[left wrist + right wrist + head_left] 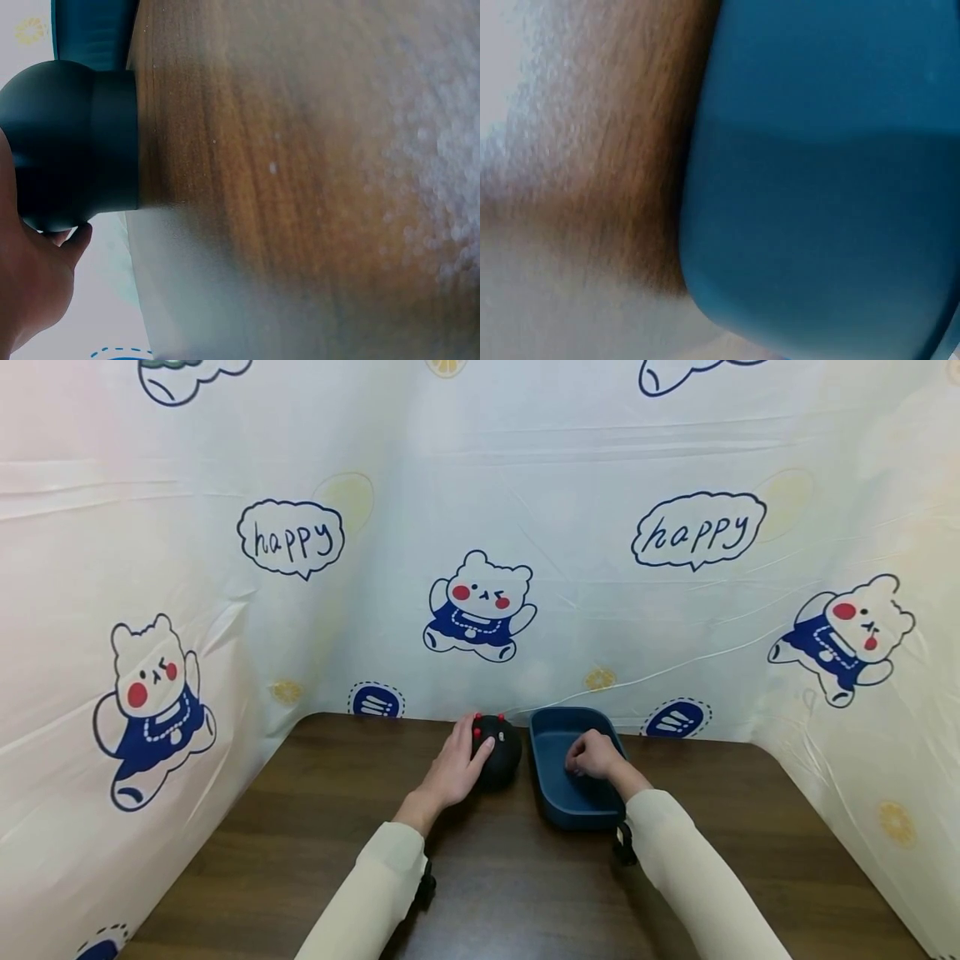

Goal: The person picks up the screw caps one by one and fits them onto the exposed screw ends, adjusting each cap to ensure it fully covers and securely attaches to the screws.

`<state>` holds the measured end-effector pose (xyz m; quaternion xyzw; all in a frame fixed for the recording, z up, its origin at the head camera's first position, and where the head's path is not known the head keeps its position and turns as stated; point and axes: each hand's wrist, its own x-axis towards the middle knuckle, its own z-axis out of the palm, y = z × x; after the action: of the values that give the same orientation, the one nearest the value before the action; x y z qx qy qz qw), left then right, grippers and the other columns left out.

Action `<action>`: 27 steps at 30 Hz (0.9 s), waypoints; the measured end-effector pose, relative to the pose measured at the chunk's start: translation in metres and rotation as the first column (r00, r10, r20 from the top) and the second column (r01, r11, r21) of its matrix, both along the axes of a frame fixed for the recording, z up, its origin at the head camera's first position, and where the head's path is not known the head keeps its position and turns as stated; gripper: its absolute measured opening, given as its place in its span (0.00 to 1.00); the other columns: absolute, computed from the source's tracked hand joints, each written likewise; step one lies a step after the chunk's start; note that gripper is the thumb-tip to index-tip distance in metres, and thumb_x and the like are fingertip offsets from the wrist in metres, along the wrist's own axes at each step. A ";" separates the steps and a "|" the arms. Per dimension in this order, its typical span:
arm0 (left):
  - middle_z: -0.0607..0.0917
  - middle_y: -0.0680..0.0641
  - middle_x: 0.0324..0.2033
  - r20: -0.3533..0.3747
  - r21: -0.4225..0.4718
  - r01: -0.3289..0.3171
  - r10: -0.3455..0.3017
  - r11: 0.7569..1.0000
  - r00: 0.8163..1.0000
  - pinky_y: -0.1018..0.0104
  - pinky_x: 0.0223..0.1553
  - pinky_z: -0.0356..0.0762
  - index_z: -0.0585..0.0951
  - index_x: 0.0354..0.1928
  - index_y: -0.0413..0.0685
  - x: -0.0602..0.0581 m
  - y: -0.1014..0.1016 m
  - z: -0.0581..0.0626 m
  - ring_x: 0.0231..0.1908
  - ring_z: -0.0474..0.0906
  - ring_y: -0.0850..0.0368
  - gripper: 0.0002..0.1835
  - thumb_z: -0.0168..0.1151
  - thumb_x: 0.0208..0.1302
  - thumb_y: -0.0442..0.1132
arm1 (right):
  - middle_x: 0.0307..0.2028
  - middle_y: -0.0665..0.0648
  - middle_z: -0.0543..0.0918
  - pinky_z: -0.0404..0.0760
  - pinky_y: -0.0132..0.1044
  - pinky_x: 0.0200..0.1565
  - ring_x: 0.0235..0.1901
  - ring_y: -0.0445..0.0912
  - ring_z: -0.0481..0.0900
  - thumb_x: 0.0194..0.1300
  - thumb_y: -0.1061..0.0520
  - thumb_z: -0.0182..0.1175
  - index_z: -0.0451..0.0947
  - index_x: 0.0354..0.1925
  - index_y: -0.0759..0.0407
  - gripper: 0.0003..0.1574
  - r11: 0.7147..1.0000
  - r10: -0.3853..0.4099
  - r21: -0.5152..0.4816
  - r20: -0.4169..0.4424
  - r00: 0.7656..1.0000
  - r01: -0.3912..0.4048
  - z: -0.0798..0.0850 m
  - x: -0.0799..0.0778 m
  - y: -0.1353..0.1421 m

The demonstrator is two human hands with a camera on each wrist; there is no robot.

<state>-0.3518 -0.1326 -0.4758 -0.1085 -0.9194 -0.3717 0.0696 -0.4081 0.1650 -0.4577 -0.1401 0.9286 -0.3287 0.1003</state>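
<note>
In the head view a black ball-shaped thing (504, 764) stands on the table, with several small red knobs (477, 732) and one pale piece (502, 737) at its top. The left wrist view shows its round body (52, 142) set on a short cylindrical base (115, 142). My left hand (452, 770) holds it from the left side, thumb across its front. Just to the right lies a blue tray (551, 768). Inside it my right hand (597, 755) reaches down with bent fingers; whether they pinch something I cannot tell. The tray's outer wall (817, 225) fills much of the right wrist view.
The brown wooden table (487, 885) extends in front of the tray and to both sides. A white curtain (480, 485) printed with bears and "happy" bubbles hangs behind and along the sides. Black wrist straps (624, 845) show below the pale sleeves (697, 877).
</note>
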 end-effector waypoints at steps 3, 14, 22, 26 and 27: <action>0.53 0.47 0.80 0.002 -0.001 0.003 -0.003 1.000 1.000 0.35 0.70 0.61 0.47 0.82 0.54 0.000 0.000 0.000 0.74 0.57 0.46 0.45 0.37 0.74 0.72 | 0.31 0.55 0.88 0.84 0.38 0.37 0.31 0.45 0.83 0.65 0.67 0.62 0.89 0.35 0.64 0.08 1.000 -0.005 -0.023 -0.031 0.999 0.005 0.001 0.002 -0.001; 0.53 0.46 0.79 -0.002 0.004 0.006 -0.006 1.000 1.000 0.33 0.69 0.61 0.47 0.82 0.52 0.001 0.000 0.000 0.73 0.58 0.44 0.45 0.38 0.75 0.71 | 0.37 0.57 0.89 0.85 0.46 0.45 0.36 0.46 0.85 0.70 0.63 0.63 0.89 0.42 0.65 0.09 0.987 -0.068 -0.154 -0.083 0.994 0.055 0.007 0.011 -0.004; 0.53 0.47 0.79 -0.005 -0.002 0.006 -0.006 1.000 1.000 0.34 0.70 0.61 0.47 0.82 0.53 0.000 -0.001 -0.001 0.74 0.57 0.46 0.46 0.35 0.74 0.73 | 0.38 0.58 0.89 0.86 0.45 0.46 0.37 0.46 0.86 0.70 0.63 0.64 0.88 0.42 0.66 0.08 0.971 -0.107 -0.226 -0.110 0.988 0.080 0.010 0.016 -0.008; 0.52 0.47 0.80 0.000 -0.003 0.009 -0.009 1.000 1.000 0.35 0.71 0.60 0.46 0.82 0.53 -0.001 -0.001 -0.002 0.75 0.56 0.46 0.47 0.35 0.73 0.74 | 0.37 0.57 0.89 0.85 0.43 0.44 0.37 0.46 0.86 0.70 0.63 0.65 0.89 0.41 0.64 0.08 0.967 -0.129 -0.237 -0.132 0.983 0.095 0.013 0.019 -0.010; 0.52 0.47 0.80 0.001 -0.003 0.010 -0.010 1.000 1.000 0.36 0.71 0.60 0.46 0.82 0.54 -0.001 -0.001 -0.002 0.75 0.56 0.46 0.47 0.35 0.73 0.74 | 0.37 0.57 0.89 0.85 0.43 0.44 0.37 0.46 0.85 0.70 0.62 0.65 0.89 0.41 0.64 0.07 0.966 -0.133 -0.238 -0.136 0.982 0.098 0.014 0.019 -0.011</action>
<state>-0.3528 -0.1335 -0.4781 -0.1129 -0.9195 -0.3706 0.0672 -0.3888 0.1541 -0.4439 -0.1209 0.8956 -0.4280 -0.0066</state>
